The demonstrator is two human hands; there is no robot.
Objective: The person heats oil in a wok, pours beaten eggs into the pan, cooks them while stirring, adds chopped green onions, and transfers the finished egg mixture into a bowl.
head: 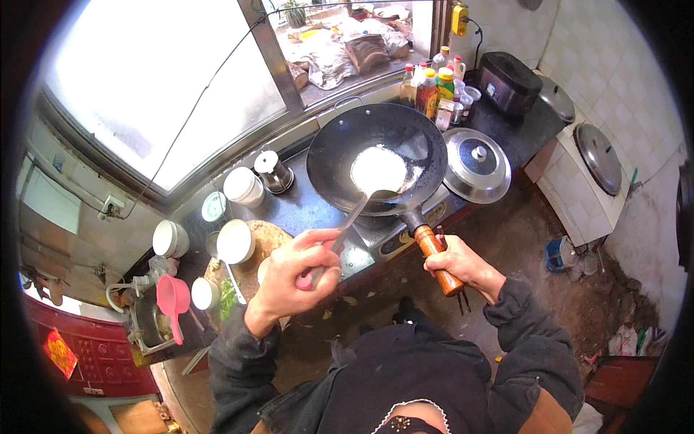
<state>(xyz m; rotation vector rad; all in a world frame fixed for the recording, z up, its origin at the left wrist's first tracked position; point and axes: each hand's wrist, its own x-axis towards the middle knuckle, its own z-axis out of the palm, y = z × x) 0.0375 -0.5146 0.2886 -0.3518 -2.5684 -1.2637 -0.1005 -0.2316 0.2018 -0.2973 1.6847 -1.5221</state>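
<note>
My left hand (295,271) is closed around the handle of a metal spatula (357,212). The spatula's dark blade reaches into a black wok (333,154) and meets the near edge of a bright white round patch (378,169) at its bottom; glare hides whether that is food or liquid. My right hand (467,265) grips the wok's wooden handle (430,242), and a pair of thin dark chopsticks (463,302) runs alongside it under the same hand. The wok sits over a gas stove (398,245), slightly tilted as far as I can tell.
Right of the wok lie a glass-and-steel lid (477,165), several sauce bottles (427,89) and a dark cooker-like appliance (509,84). On the left are a round chopping board (271,232), a white bowl (236,241), chopped greens (227,298) and a sink with a pink dipper (173,298).
</note>
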